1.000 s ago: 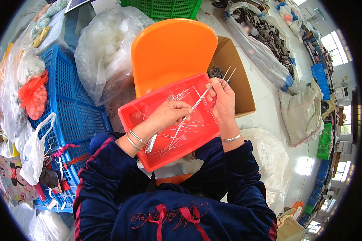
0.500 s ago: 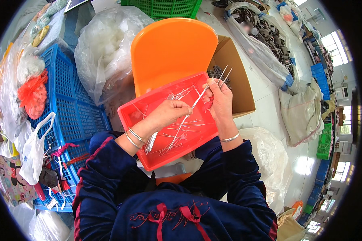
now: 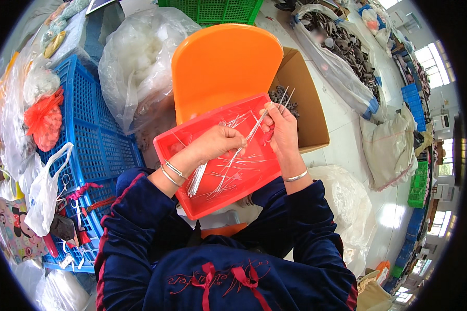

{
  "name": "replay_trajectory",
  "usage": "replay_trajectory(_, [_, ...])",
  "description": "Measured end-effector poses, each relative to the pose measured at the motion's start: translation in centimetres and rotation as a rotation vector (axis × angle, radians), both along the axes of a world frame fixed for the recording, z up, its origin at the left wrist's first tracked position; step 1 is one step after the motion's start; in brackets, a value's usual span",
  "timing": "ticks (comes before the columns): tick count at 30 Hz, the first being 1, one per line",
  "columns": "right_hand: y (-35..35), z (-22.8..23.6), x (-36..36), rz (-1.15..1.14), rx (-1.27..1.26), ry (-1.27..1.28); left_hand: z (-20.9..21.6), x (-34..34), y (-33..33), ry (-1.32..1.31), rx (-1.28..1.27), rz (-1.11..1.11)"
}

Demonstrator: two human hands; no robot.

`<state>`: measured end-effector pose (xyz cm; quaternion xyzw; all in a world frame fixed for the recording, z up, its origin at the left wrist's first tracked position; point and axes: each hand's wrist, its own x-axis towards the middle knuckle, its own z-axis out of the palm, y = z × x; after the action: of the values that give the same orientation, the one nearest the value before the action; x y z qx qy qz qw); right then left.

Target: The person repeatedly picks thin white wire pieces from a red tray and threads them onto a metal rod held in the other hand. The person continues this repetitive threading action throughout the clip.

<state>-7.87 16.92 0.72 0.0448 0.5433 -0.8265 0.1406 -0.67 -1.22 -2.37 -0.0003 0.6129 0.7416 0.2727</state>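
A workshop, shown by stacked blue crates (image 3: 96,140) and bulging material sacks (image 3: 342,57)

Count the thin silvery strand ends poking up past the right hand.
2, just beyond the right hand: the left strand end and, close beside it, the right strand end. Others may be hidden inside that grip.

Two hands (image 3: 215,144), one red tray (image 3: 238,193) at centre, one orange chair (image 3: 225,72) at twelve o'clock, one cardboard box (image 3: 312,106) at two; thin silvery strands (image 3: 196,180) overlap beyond counting.
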Motion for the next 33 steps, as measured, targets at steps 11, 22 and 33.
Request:
replay_trajectory(11, [0.2, 0.0, -0.1, -0.010, -0.012, -0.002, 0.5, 0.2, 0.6, -0.029, -0.017, 0.055])
replay_trajectory(22, [0.2, 0.4, 0.0, -0.029, -0.015, 0.037, 0.4, 0.4, 0.9, -0.017, -0.036, 0.127])
replay_trajectory(33, [-1.2, 2.5, 3.9, 0.088, 0.320, 0.414, -0.2, 0.3, 1.7, -0.043, -0.123, 0.207])
